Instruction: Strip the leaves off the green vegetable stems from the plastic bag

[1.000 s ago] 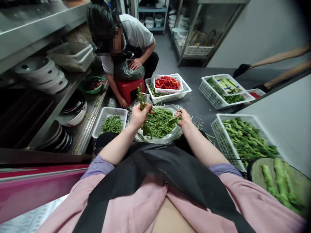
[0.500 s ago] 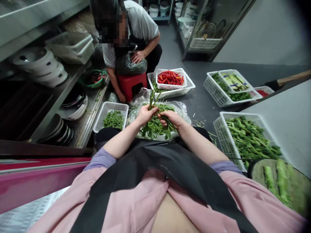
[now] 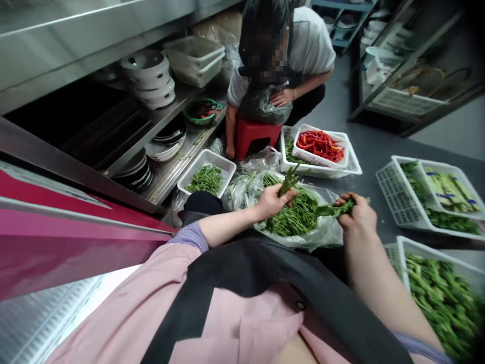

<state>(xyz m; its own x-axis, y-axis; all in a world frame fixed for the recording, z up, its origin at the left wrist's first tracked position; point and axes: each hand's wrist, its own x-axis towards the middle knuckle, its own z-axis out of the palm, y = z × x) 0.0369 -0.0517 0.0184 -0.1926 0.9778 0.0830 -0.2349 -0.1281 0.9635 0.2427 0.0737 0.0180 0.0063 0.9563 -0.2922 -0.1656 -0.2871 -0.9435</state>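
Observation:
My left hand (image 3: 275, 203) is closed around a bunch of green stems (image 3: 289, 180), whose ends point up. Apart from it, to the right, my right hand (image 3: 358, 212) is closed on a leafy green piece (image 3: 333, 209) that sticks out to the left. Below and between both hands, a clear plastic bag (image 3: 322, 235) lies spread open with a heap of leafy green stems (image 3: 293, 218) on it. The exact kind of greens cannot be made out.
A small white basket (image 3: 181, 186) of cut greens stands left. Beyond the bag are a person (image 3: 310, 45) by a red stool (image 3: 245, 136) and a basket of red chillies (image 3: 320, 145). More vegetable baskets (image 3: 397, 202) stand right; a steel shelf (image 3: 182, 114) with dishes runs along the left.
My hands have moved apart; they were together on the green stems, and my right hand now holds a leafy piece away to the right. The view has turned left.

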